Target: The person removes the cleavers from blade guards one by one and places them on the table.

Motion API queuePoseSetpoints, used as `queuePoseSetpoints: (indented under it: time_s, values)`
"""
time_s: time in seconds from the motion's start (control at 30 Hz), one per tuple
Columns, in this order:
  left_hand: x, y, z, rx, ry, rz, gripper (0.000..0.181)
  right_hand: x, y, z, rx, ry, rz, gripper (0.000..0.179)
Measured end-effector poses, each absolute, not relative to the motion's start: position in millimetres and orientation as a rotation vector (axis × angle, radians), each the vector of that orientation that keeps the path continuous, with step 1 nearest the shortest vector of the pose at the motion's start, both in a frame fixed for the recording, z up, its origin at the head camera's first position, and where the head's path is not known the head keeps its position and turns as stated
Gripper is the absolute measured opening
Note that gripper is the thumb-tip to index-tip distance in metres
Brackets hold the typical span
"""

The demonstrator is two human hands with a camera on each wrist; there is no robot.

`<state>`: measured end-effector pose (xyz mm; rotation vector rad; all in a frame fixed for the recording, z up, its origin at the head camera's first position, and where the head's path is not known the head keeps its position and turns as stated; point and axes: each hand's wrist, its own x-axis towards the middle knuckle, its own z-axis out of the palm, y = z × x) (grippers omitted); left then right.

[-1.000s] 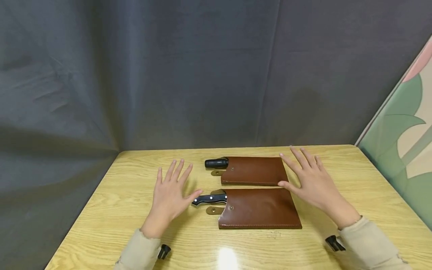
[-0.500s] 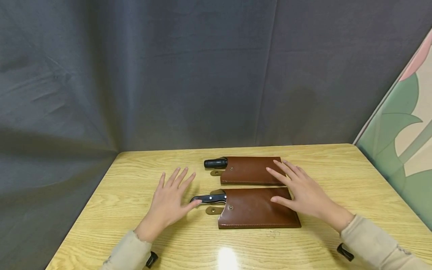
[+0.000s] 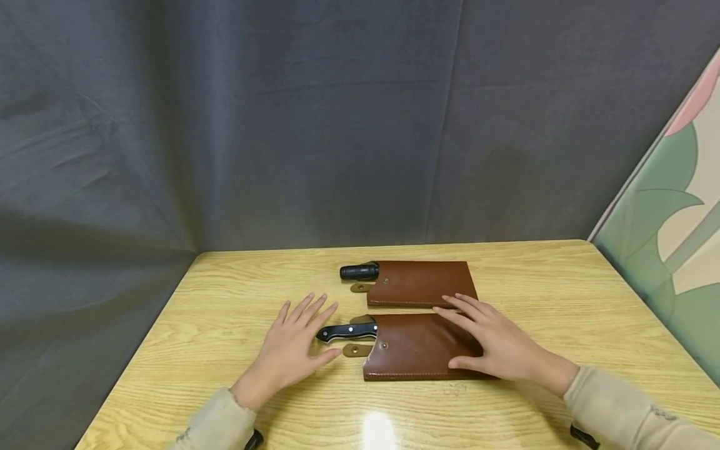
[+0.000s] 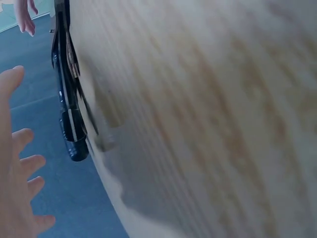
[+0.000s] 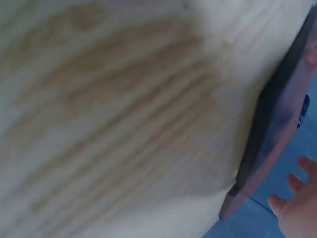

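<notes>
Left hand (image 3: 289, 350): fingers spread, holding nothing, beside near handle. Near handle (image 3: 350, 331): looks rigid, smooth; good hold point. Near sheath (image 3: 413, 353), flat on bench (image 3: 185, 350), below far sheath (image 3: 422, 284) in head view: probably semi-stiff, slick, moderately heavy if blade inside; grip across body. Right hand (image 3: 497, 347) over its right end, fingers spread, empty. Since earlier: right hand shifted left, sheaths unmoved.

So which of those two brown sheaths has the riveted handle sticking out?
The near sheath, closer to the person: its black handle shows pale rivets, while the rounded black grip in the far sheath shows none.
</notes>
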<state>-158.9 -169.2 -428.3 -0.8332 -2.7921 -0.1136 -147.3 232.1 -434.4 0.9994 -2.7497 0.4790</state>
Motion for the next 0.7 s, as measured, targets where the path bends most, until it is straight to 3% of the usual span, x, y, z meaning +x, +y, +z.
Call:
queuePoseSetpoints:
  time_s: [0.7]
  values:
    - [-161.9,-166.4,-435.1,-0.925,-2.792,-0.212,0.077,-150.8,227.6,-445.4,1.113,-2.879,0.481,0.115]
